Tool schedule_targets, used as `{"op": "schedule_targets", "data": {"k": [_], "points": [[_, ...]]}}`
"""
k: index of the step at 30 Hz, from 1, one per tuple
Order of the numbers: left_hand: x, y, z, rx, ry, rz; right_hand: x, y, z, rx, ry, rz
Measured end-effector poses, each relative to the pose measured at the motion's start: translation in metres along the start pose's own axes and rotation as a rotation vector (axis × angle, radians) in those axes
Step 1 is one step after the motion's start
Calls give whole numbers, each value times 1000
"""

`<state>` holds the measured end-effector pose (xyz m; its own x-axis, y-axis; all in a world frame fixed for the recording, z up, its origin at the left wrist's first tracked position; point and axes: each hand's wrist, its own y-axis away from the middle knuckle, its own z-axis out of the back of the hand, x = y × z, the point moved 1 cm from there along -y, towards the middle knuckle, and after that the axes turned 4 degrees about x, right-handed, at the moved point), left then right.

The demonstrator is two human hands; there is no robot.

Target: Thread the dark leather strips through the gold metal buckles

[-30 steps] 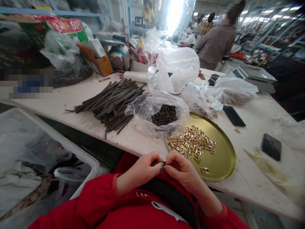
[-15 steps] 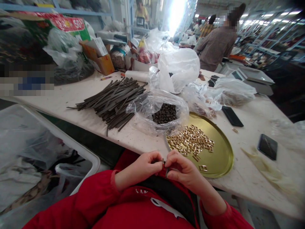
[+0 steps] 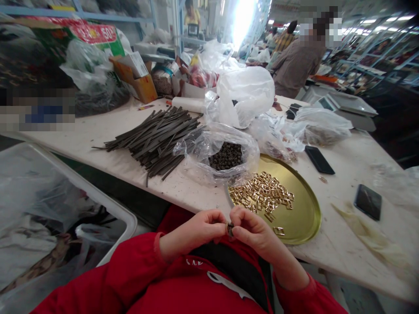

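My left hand [image 3: 209,224] and my right hand [image 3: 250,229] meet in front of the red jacket, at the table's near edge. Both are closed in a pinch. Between the fingertips is a small gold buckle with a dark strap [image 3: 230,230], mostly covered by fingers. The left fingers grip the buckle side and the right fingers the strap side. Just beyond, a round gold tray [image 3: 301,209] carries a heap of gold buckles [image 3: 262,192]. An open clear bag [image 3: 196,159] of small dark loops [image 3: 225,156] lies beside the tray.
Dark flat strips [image 3: 160,137] are piled left of the bag. Two black phones [image 3: 319,159] lie at the right. Plastic bags [image 3: 247,93] and an orange box [image 3: 140,83] stand behind. A white bin [image 3: 131,224] is at left. A person [image 3: 296,65] stands across the table.
My hands have come closer together, and the right fingertips now press against the left ones. The dark strap end that hung below the right fingers is now tucked between them.
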<state>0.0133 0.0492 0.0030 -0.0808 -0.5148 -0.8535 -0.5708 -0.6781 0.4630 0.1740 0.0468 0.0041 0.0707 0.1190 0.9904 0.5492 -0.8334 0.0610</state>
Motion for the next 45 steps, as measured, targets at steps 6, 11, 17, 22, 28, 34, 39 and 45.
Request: {"op": "schedule_targets", "data": {"k": [6, 11, 17, 22, 28, 34, 39, 45], "points": [[0, -1, 0, 27, 6, 38, -2, 0, -2, -46, -67, -109], [8, -6, 2, -9, -41, -21, -9, 0, -4, -148, -31, -162], [13, -11, 4, -70, -225, -138, -18, -5, 0, -217, 115, -200], [10, -6, 5, -93, -348, -147, -24, -5, -1, -372, 283, -128], [4, 1, 6, -41, -346, -194, -27, 1, -5, -502, 589, 140], [6, 1, 6, -81, -355, -244, -27, 10, -17, -443, 867, 368], [6, 3, 4, -126, -342, -198, -29, 13, -19, -392, 927, 431], [7, 3, 3, -101, -276, -241, -26, 9, -15, -353, 992, 444]]}}
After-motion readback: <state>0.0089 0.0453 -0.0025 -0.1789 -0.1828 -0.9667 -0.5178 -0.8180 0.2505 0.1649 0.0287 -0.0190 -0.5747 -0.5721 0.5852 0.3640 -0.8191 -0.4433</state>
